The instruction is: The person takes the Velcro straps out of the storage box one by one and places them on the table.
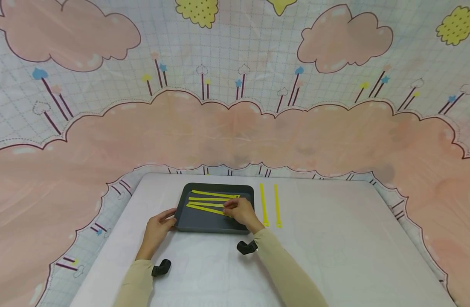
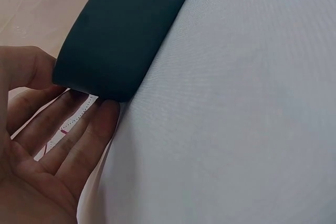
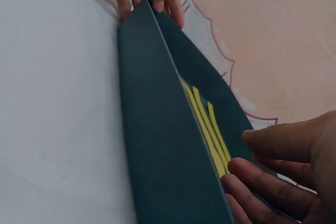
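Observation:
A dark grey tray [image 1: 212, 226] lies on the table with several yellow strips [image 1: 208, 199] inside, which look like cable ties with a small head at one end. My left hand [image 1: 158, 228] holds the tray's left end, its fingertips and thumb at the wall and rim; the left wrist view shows this hand [image 2: 58, 140] against the outer wall [image 2: 121, 35]. Over the tray's right part, my right hand [image 1: 242, 212] touches the ends of the lower strips. In the right wrist view its thumb [image 3: 283, 140] and fingers [image 3: 262, 179] are apart beside the strips [image 3: 212, 135].
Two more yellow strips, one near the tray [image 1: 263, 204] and one farther right [image 1: 277, 207], lie lengthwise on the white table [image 1: 354, 247]. A patterned cloth [image 1: 235, 136] hangs behind the table. Black wrist devices sit at the left [image 1: 162, 267] and right [image 1: 247, 247] wrists.

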`<state>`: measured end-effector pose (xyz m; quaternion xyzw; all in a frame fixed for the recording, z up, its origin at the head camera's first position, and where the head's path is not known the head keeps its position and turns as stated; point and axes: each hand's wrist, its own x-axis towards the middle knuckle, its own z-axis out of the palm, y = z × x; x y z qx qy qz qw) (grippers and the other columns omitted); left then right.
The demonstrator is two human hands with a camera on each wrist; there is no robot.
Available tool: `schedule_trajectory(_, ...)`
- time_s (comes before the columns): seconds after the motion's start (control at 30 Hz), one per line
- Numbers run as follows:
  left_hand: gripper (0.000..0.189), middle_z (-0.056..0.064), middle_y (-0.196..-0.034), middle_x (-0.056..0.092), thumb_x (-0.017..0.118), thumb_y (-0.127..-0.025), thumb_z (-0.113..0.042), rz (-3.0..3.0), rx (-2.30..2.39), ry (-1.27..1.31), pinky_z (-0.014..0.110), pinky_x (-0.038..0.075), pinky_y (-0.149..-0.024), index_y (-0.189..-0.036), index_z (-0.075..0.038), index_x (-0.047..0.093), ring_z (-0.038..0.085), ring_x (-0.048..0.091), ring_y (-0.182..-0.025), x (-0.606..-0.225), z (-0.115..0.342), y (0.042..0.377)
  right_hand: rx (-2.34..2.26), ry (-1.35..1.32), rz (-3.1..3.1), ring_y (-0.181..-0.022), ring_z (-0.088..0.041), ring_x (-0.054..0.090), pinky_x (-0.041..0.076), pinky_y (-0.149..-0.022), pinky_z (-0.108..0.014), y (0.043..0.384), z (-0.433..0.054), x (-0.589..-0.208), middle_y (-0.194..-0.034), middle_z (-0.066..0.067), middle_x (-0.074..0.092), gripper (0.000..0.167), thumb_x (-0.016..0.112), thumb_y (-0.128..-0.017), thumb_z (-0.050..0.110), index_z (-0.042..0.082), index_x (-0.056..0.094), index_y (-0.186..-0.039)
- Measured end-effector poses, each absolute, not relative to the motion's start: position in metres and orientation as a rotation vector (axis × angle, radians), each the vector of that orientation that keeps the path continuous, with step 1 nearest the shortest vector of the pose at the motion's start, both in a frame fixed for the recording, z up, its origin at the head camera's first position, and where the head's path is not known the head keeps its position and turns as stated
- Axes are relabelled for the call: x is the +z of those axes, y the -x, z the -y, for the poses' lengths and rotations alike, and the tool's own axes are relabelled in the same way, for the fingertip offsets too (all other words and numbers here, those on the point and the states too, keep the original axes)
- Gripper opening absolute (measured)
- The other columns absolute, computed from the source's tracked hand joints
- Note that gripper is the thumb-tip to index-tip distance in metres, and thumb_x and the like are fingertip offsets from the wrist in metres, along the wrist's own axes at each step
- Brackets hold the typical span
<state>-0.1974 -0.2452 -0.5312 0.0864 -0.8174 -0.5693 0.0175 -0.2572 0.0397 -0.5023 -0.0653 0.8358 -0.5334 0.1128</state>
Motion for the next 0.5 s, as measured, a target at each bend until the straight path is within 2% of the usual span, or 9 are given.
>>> schedule_trajectory(0.5,0.041,0.02,-0.139,0.058,0.055,-0.095,-0.008,2.54,-1.768,-0.26,0.021,0.058,-0.079,-0.136,-0.002,0.056,0.03,0.065,-0.115,-0.531,0.245,0.196,-1.379,0.226,-2.639,-0.073,-0.01,0.065,0.054,-0.066,-0.024,0.263,-0.03,-0.513,-0.085,-0.003,0.074,0.01,0.076,-0.083,0.011,0.009,0.075,-0.093)
